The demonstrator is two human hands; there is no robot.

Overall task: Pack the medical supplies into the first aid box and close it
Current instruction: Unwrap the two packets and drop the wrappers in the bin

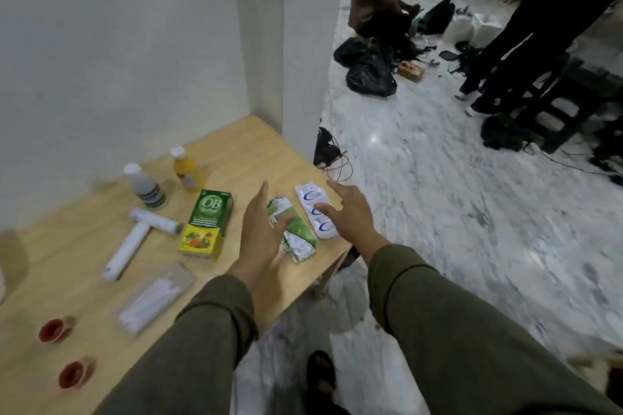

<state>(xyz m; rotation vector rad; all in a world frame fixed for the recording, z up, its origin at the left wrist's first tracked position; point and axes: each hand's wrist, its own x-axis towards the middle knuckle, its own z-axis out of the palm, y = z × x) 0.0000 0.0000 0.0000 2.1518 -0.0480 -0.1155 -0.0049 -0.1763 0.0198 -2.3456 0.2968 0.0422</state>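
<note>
Medical supplies lie on a light wooden table [236,158]. A green and white sachet strip [296,236] and a white and blue sachet strip [312,199] lie near the table's right edge. My left hand [259,232] hovers open beside the green strip, fingers straight. Over the white strip, my right hand [350,216] is spread open. To the left stand a green and yellow OB Herbal box [207,224], a clear bottle [146,187] and an orange bottle [187,170]. Two white rolls [135,239] lie crossed, and a clear packet [156,296] lies nearer me. No first aid box is in view.
Two small red caps [51,330] lie at the table's near left. White walls [135,44] close in behind the table. On the marble floor [438,195] to the right, one person crouches among black bags [371,71] and another stands. Cables trail near the table corner.
</note>
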